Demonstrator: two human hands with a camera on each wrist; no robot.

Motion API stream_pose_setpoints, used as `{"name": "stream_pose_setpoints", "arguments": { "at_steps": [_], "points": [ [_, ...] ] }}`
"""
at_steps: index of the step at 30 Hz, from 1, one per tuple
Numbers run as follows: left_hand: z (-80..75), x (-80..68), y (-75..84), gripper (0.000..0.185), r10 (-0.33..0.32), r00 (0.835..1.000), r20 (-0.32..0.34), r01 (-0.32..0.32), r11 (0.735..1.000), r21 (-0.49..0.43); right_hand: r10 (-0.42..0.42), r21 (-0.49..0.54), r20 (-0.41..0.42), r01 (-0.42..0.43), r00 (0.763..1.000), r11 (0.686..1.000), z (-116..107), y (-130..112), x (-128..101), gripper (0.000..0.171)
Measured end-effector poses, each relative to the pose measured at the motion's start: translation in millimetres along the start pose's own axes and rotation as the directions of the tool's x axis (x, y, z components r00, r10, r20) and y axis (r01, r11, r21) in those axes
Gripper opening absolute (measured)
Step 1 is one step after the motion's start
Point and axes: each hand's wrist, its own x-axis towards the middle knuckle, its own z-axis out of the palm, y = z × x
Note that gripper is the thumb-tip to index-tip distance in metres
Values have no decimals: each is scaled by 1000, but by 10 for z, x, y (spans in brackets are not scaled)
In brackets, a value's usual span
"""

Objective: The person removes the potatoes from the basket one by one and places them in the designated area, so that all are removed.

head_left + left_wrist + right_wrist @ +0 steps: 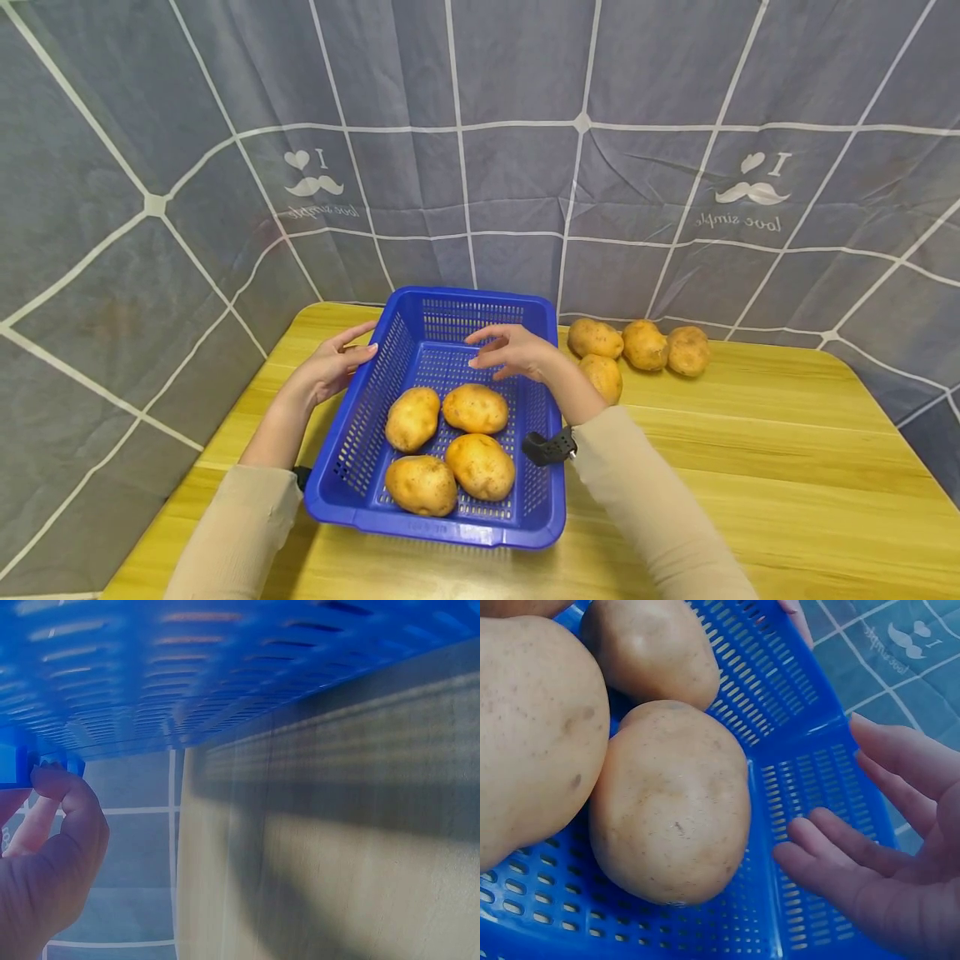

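A blue plastic basket (435,525) with slotted walls stands on the wooden table, holding several potatoes (480,467) in its near half. My left hand (333,367) is at the basket's left side, thumb and finger tips right at the rim. Seen from the left wrist, the thumb (79,825) reaches up to the rim's edge beside the slotted wall. Over the far right part of the basket hovers my right hand (513,350), fingers loosely bent with nothing between them. In the right wrist view, a potato (671,802) lies just left of those fingertips (791,859).
Several more potatoes (645,346) lie on the table (750,442) to the right of the basket, near the back edge. A grey curtain (517,183) with white lines hangs behind the table and along its left side.
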Motion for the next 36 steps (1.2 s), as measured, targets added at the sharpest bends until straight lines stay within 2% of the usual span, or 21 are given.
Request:
{"name": "stream_pose_setpoints", "arguments": {
  "at_steps": [5,23,32,36],
  "points": [
    [-5,-6,-3,66,-2,1000,-3,2,1000,1,37,-79,47,-33,998,996,33,50,42,43],
    [-29,-12,-5,66,7,1000,-5,-7,1000,-2,61,-165,88,-45,994,985,120,127,107,50],
    [-55,-12,2,66,6,1000,-3,-6,1000,17,63,-261,117,-31,991,965,131,147,135,49],
    [-31,2,1,65,4,1000,13,-4,1000,18,89,-336,124,-42,988,941,113,162,119,47]
  ]
}}
